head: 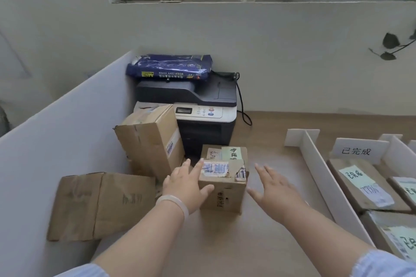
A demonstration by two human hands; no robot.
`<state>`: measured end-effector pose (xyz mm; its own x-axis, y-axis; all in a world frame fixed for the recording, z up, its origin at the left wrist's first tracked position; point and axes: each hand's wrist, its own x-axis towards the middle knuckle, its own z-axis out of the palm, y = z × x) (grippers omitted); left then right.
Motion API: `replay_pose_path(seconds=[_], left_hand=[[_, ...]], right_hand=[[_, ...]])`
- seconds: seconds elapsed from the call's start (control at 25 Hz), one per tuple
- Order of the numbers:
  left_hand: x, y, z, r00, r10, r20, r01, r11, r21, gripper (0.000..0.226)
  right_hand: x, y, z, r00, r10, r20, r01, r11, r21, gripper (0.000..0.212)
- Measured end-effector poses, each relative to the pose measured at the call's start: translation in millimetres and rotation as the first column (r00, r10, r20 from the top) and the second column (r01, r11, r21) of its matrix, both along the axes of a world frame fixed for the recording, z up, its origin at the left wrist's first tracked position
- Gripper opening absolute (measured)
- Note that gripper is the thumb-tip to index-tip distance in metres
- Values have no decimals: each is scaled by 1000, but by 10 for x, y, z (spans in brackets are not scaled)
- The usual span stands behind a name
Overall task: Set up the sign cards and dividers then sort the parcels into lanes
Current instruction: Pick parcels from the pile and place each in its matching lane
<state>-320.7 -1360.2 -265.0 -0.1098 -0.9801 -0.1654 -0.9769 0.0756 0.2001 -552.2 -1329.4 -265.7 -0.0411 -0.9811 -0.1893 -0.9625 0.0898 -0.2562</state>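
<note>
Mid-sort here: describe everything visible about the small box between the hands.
The small box is worn brown cardboard, standing upright on the table before the printer. Its top carries a green handwritten note, a white blue-printed label and torn tape; dark print marks its front. The left hand touches its left edge; the right hand is open, apart.

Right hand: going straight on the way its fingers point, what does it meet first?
Probably the right side of the small taped box; the right hand is open beside it. Depth is unclear, so it could slip past.

Left grip [186, 183] stretched forward, fingers straight and spread, right grip [275, 189] alike, palms facing each other
</note>
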Motion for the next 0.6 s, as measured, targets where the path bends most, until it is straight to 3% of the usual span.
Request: replay_pose_path(seconds=[0.28, 0.4, 0.6], left_hand=[[-127, -670, -369, 984, 48, -171, -35, 996, 79, 76], [-159, -876, -546, 927, 132, -352, -86, 986, 142, 79], [-217, -874, -730, 873, 156, -463, -66, 977, 204, 72]], right_hand=[[196, -698, -361, 981, -91, 171, 86, 996, 38, 70], [230, -884, -497, 892, -219, 395, 201, 976, 86, 66], [302, -924, -672, 787, -287, 546, 222, 958, 184, 70]])
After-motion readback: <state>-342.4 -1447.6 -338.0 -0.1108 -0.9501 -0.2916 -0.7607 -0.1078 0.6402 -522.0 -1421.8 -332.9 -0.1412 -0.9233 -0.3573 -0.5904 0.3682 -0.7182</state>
